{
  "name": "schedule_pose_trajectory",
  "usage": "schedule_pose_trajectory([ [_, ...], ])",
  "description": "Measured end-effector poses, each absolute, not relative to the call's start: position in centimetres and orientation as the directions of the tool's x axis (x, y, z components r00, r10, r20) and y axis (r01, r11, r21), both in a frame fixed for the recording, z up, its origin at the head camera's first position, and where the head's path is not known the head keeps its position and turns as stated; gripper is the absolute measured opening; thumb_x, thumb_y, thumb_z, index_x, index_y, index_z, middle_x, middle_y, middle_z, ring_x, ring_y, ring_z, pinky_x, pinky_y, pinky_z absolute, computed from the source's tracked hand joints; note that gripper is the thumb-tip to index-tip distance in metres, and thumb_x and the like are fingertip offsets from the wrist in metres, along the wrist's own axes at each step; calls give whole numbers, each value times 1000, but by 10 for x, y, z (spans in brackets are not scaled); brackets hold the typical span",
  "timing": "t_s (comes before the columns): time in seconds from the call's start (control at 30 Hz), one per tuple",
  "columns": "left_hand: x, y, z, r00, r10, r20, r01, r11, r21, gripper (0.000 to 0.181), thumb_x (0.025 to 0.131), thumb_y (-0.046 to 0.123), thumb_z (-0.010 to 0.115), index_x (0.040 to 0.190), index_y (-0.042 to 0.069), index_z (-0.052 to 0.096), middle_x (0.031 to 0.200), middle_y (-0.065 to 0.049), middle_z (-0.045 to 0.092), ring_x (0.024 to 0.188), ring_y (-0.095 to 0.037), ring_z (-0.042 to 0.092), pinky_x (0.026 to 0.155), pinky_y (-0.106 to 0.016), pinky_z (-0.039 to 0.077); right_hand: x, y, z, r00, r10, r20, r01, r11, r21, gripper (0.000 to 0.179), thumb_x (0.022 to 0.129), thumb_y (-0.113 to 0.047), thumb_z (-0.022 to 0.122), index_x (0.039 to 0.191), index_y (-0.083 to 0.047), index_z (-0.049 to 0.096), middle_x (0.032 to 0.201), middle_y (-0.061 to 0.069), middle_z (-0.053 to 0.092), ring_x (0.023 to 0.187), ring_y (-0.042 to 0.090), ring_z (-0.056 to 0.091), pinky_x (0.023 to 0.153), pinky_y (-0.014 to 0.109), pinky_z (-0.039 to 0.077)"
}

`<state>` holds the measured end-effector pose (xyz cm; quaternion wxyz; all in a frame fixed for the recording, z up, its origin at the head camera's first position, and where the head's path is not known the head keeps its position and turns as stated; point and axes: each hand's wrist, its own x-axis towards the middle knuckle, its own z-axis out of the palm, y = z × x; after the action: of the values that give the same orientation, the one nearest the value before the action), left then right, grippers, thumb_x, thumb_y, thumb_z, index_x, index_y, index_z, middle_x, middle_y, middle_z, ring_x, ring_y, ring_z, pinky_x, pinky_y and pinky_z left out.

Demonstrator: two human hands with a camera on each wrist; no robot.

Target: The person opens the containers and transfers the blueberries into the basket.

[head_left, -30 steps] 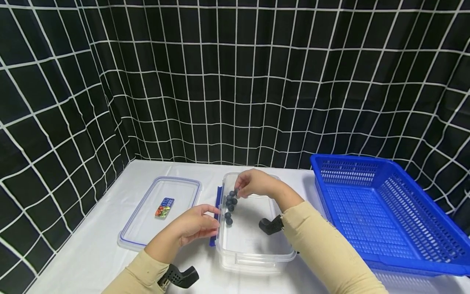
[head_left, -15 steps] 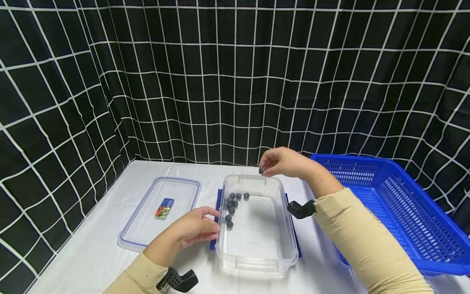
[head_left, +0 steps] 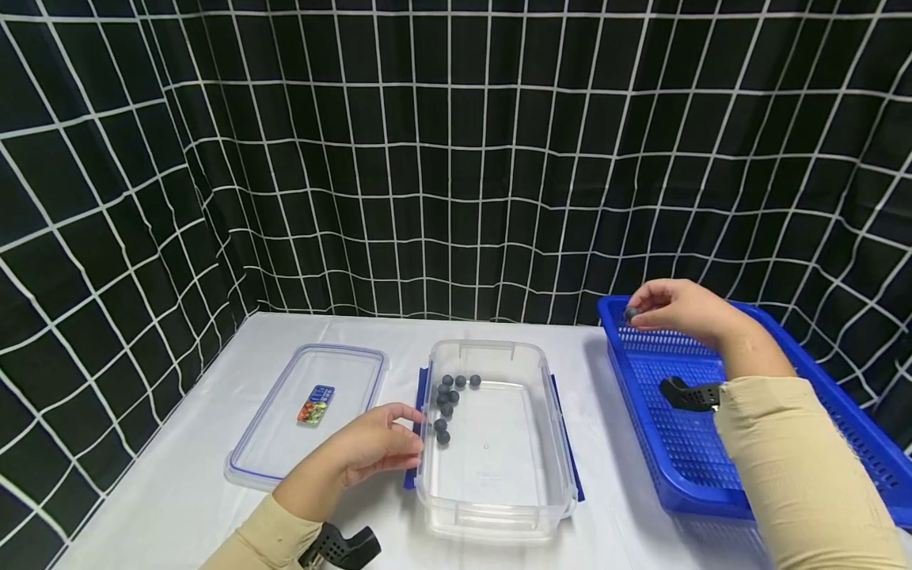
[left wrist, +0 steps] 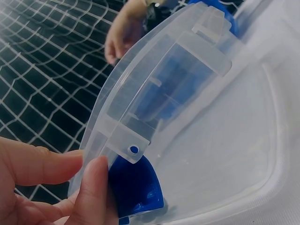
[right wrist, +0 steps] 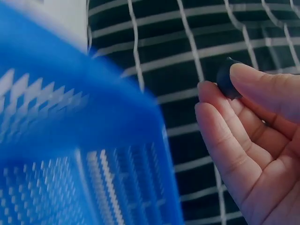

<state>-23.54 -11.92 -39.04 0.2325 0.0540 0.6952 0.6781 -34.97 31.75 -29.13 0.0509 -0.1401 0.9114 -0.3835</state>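
Between thumb and fingertips, my right hand pinches a dark blueberry above the left back rim of the blue basket. A clear plastic food container stands without its lid at the middle of the table. Several blueberries lie along its left side and back corner. My left hand holds the container's left edge near a blue clip, thumb and fingers at the rim in the left wrist view. The container's lid, with a picture label, lies flat left of it.
The white-covered table carries everything. A black curtain with a white grid hangs behind and at both sides. Another blue clip hangs on the container's right side, facing the basket.
My right hand has lifted a blueberry out of the container and carried it right, over the basket's rim. A few blueberries have shifted at the back corner. My left hand stays at the container.
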Motion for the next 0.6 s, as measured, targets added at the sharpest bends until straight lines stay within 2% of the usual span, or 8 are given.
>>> schedule_pose_trajectory([
  [0.13, -235, -120, -390, -885, 390, -253, -242, 76, 967, 46, 78, -5, 61, 120, -6, 42, 80, -8, 58, 69, -15, 61, 72, -27, 58, -353, 342, -303, -961, -274, -42, -140, 610, -780, 32, 83, -6, 64, 109, 8, 51, 96, 15, 57, 88, 21, 61, 82, 38, 55],
  [0.3, -235, -120, -389, -885, 391, -255, -243, 81, 967, 46, 78, -5, 62, 119, -5, 42, 80, -7, 58, 70, -15, 61, 72, -28, 58, -356, 361, -320, -954, -283, -99, -86, 573, -815, 30, 83, -3, 62, 107, 10, 50, 94, 14, 58, 87, 22, 61, 82, 37, 55],
  [0.6, -234, -121, -390, -880, 402, -254, -242, 82, 967, 45, 79, -5, 61, 120, -6, 41, 80, -8, 58, 70, -15, 61, 73, -28, 57, -359, 385, -341, -952, -269, -145, -28, 550, -835, 31, 85, -7, 62, 107, 9, 49, 94, 10, 61, 87, 18, 62, 80, 30, 55],
])
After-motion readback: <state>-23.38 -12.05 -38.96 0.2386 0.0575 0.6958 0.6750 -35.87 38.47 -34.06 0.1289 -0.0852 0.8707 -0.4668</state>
